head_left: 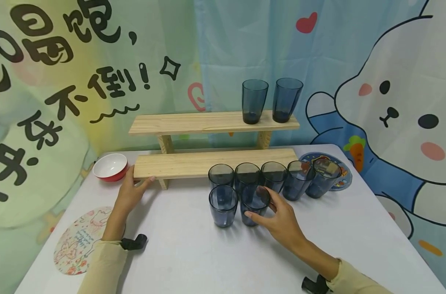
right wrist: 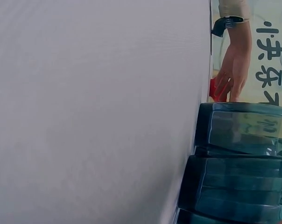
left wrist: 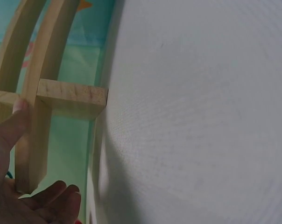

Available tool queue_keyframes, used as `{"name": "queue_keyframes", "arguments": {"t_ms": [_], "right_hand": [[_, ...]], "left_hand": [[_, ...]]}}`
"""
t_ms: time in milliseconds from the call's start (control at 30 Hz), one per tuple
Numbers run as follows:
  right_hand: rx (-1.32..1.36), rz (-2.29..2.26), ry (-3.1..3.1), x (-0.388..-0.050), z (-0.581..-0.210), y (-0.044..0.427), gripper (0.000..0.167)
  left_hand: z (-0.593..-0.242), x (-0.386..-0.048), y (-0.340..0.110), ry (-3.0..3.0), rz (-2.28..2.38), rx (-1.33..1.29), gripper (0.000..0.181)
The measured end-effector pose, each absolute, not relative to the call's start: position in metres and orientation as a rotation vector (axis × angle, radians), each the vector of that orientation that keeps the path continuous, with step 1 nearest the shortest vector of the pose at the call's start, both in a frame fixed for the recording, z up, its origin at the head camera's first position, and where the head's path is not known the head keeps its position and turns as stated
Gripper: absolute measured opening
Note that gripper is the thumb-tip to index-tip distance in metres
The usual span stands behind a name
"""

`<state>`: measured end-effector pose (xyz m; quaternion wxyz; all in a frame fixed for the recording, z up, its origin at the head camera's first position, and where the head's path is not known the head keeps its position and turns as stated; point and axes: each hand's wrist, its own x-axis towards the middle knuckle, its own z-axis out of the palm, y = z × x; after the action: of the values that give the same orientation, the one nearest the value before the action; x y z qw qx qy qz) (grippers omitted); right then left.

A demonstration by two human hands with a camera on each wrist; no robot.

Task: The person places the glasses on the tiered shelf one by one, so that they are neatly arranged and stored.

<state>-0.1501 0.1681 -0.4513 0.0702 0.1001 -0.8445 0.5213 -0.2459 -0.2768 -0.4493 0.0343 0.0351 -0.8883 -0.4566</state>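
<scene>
A two-tier wooden shelf [head_left: 179,164] stands on the table. My left hand [head_left: 129,194] holds the left end of its lower board, the thumb on the front edge. In the left wrist view the thumb [left wrist: 20,112] presses the board while the other fingers bend past its end. My right hand [head_left: 283,222] grips a blue-tinted drinking glass [head_left: 250,210], thumb in front and fingers at the right side. Another glass [head_left: 223,208] stands upright just left of it. Behind these, a row of several glasses [head_left: 298,183] runs along the shelf's front right.
Two more glasses [head_left: 254,102] stand on the upper board's right end. A red-and-white bowl [head_left: 110,167] sits left of the shelf. A round floral mat [head_left: 76,245] lies partly under my left forearm; a blue patterned mat [head_left: 342,183] lies at the back right. Curtains hang behind.
</scene>
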Motion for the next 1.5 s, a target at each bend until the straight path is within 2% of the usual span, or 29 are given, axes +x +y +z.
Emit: {"name": "queue_keyframes", "arguments": {"t_ms": [333,800,1167,1500], "right_hand": [[0.314,1.596,-2.526,-0.152,-0.452,0.167,0.085],[0.303,1.611,-2.552,-0.148,-0.441,0.172,0.091],[0.377,1.655,-2.572,-0.146,-0.392,0.177,0.093],[0.507,1.560,-2.585,-0.159,-0.330,0.169,0.090]], "left_hand": [[-0.450,-0.246,-0.278,-2.730,-1.408,0.119,0.088],[-0.451,-0.248,-0.276,-2.742,-1.392,0.106,0.089],[-0.450,-0.247,-0.277,-2.758,-1.394,0.123,0.091],[-0.450,-0.246,-0.277,-2.746,-1.381,0.111,0.091]]}}
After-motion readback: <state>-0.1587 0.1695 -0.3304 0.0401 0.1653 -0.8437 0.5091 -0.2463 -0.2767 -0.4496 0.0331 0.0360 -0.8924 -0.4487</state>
